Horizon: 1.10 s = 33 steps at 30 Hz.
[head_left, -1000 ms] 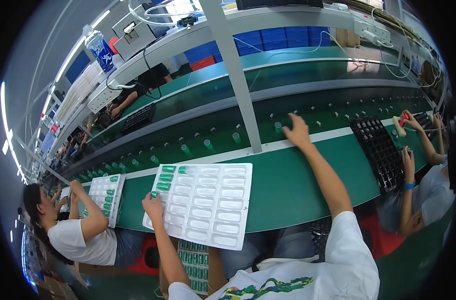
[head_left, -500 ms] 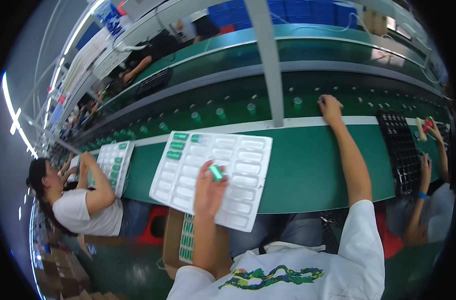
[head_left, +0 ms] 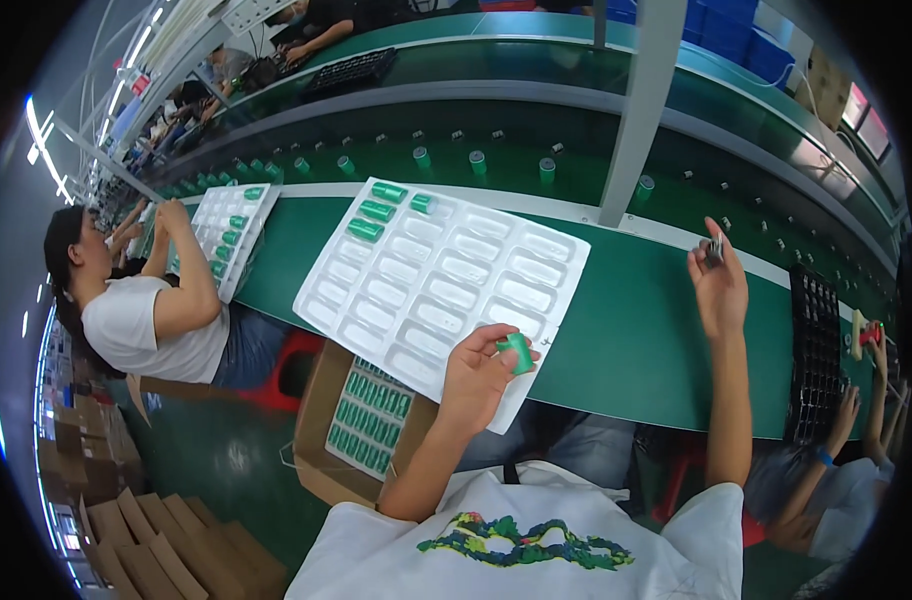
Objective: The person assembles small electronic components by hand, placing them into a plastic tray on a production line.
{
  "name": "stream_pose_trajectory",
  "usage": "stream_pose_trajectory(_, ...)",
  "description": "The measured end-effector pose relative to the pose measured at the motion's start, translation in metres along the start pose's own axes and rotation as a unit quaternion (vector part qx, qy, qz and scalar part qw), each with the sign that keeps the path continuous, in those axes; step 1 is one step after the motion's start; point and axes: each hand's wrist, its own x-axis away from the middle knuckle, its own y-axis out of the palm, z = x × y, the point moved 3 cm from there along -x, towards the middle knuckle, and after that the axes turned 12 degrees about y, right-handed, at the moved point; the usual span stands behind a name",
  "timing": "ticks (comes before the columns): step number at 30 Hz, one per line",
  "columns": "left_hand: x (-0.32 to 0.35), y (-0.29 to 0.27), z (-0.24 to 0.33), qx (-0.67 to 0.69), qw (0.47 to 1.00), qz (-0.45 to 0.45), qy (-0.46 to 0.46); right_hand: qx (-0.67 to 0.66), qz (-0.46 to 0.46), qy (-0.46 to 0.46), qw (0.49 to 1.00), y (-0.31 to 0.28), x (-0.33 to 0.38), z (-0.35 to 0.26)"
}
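Note:
My left hand [head_left: 478,378] is closed around a short green cylinder [head_left: 517,353], over the near right corner of a white molded tray [head_left: 376,340]. The tray lies tilted, its near edge past the bench edge. Green cylinders [head_left: 377,211] fill several pockets at its far left corner; a shorter one with a silver end [head_left: 422,204] sits in the neighbouring column. Above the bench to the right, my right hand [head_left: 721,290] pinches a small dark metallic piece [head_left: 714,250], its exact kind unclear.
Along the belt [head_left: 446,178] beyond the bench stand green cylinders [head_left: 547,170] and small metal pieces. A grey post [head_left: 644,120] rises at the belt edge. A black tray [head_left: 814,350] lies right, near a co-worker's hands. A cardboard box [head_left: 316,430] with filled trays stands below; another person sits left.
My right hand has drawn back from the belt with the small metallic piece. The left hand, still holding its cylinder, has moved toward the tray's near right corner. The whole view has shifted.

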Motion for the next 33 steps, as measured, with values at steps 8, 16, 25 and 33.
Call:
stream_pose_trajectory(8,0.011,0.037,0.012,-0.216,0.961,-0.124,0.12,0.179,0.021,0.081,0.98,0.103,0.107,0.063)
stream_pose_trajectory(16,0.025,0.044,0.023,-0.293,0.926,-0.199,0.131,0.559,-0.106,-0.078,0.819,0.164,0.125,0.072)
stream_pose_trajectory(25,0.029,0.036,0.018,-0.303,0.917,-0.232,0.115,0.577,-0.194,-0.135,0.782,0.16,0.129,0.076)
stream_pose_trajectory(33,0.025,0.039,0.015,-0.317,0.893,-0.243,0.208,0.589,-0.112,-0.089,0.795,0.159,0.141,0.083)
